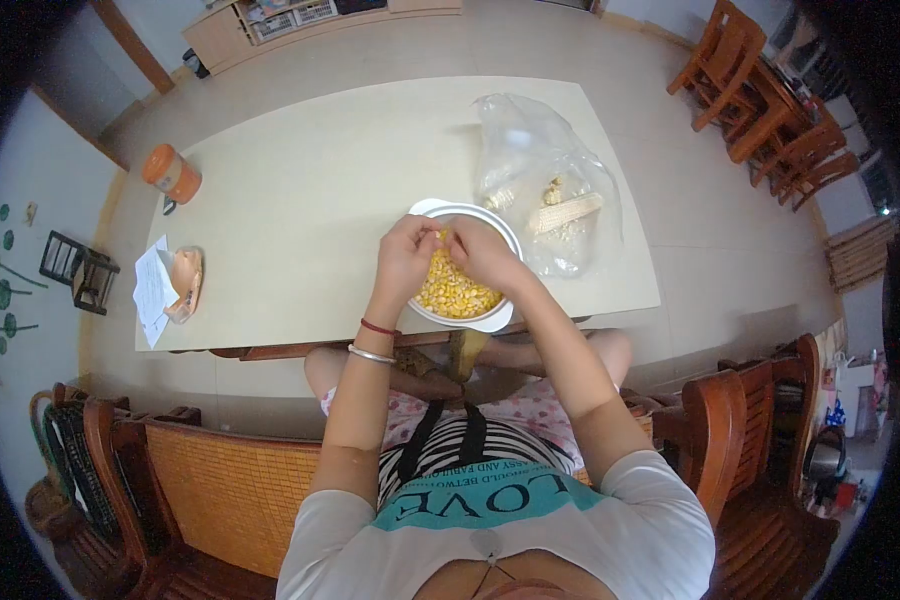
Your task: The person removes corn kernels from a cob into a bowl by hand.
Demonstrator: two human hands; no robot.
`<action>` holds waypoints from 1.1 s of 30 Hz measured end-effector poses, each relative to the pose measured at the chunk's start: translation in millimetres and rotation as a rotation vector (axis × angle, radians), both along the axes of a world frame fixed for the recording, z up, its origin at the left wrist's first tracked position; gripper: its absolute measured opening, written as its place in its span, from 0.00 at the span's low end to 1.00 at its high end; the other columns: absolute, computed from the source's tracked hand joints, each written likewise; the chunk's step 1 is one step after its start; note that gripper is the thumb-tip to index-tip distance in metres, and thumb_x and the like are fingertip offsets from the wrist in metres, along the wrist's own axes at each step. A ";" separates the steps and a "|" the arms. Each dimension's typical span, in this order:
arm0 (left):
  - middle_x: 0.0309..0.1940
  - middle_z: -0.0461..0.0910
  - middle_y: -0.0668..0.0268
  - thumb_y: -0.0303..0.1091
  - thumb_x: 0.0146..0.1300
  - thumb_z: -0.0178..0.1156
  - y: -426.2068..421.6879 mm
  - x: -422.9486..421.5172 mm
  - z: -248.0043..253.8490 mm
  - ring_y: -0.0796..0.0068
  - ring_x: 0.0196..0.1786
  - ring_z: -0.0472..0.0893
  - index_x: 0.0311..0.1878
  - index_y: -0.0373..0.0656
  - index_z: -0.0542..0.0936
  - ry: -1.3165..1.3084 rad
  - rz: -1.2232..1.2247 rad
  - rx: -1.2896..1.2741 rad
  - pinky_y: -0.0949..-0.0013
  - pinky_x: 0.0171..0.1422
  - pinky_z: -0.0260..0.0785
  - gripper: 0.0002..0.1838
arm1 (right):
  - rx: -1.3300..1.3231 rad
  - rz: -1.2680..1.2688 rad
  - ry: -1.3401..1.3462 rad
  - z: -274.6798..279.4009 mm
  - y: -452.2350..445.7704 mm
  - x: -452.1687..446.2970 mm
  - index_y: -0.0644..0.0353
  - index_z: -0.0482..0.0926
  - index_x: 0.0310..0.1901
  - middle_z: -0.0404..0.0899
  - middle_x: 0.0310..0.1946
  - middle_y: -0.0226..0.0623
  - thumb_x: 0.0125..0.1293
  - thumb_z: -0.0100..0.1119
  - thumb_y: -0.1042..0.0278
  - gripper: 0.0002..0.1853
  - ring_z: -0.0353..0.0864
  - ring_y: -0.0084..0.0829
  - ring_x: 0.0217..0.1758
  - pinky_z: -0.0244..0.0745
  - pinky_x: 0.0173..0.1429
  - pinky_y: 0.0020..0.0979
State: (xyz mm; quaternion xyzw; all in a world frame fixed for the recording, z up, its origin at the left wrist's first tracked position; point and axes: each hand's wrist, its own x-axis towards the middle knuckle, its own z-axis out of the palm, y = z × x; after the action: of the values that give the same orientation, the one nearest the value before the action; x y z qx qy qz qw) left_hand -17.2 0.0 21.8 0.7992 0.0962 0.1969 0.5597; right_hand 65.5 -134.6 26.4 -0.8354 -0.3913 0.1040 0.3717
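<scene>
A white bowl (497, 318) with two side handles stands near the front edge of the pale table and holds many yellow corn kernels (455, 290). Over its left part is my left hand (407, 257), fingers bent together in a pinch. My right hand (480, 252) is over the bowl's right part, fingers also curled together, close to the left fingertips. Whatever lies between the fingers is too small to make out. Right of the bowl, a clear plastic bag (520, 140) lies spread out with a bare corn cob (567, 213) and scraps on it.
On the pale table (320, 200), an orange canister (173, 174) stands at the left, with papers (154, 290) and an orange-toned packet (186, 284) nearer the front. Wooden seats flank me; wooden chairs (722, 65) stand at the far right.
</scene>
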 end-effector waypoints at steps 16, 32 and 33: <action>0.36 0.75 0.48 0.23 0.52 0.53 -10.9 5.9 -3.8 0.50 0.43 0.76 0.29 0.33 0.79 0.183 -0.092 0.651 0.56 0.50 0.69 0.06 | 0.269 -0.663 -0.355 -12.9 -118.2 77.5 0.64 0.72 0.29 0.72 0.23 0.39 0.63 0.50 0.69 0.08 0.73 0.31 0.28 0.70 0.36 0.31; 0.34 0.74 0.45 0.23 0.52 0.50 -4.2 11.9 -20.7 0.47 0.41 0.76 0.26 0.30 0.77 0.214 -0.238 0.826 0.55 0.48 0.69 0.08 | 0.271 -0.597 -0.506 1.2 -106.4 50.6 0.64 0.77 0.37 0.76 0.38 0.44 0.54 0.58 0.77 0.07 0.77 0.45 0.39 0.73 0.44 0.39; 0.34 0.74 0.45 0.23 0.53 0.50 -5.1 12.1 -20.6 0.47 0.41 0.76 0.26 0.29 0.77 0.223 -0.226 0.829 0.55 0.48 0.69 0.08 | 0.325 -0.575 -0.536 6.5 -100.4 45.9 0.64 0.77 0.36 0.76 0.37 0.44 0.54 0.58 0.77 0.07 0.78 0.44 0.38 0.73 0.42 0.38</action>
State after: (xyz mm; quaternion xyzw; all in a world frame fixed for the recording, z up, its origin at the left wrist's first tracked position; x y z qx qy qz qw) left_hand -5.1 -5.1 1.2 0.9779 -0.0192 0.0688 0.1964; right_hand 111.4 -234.9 32.9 -0.8384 -0.2365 -0.2879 0.3977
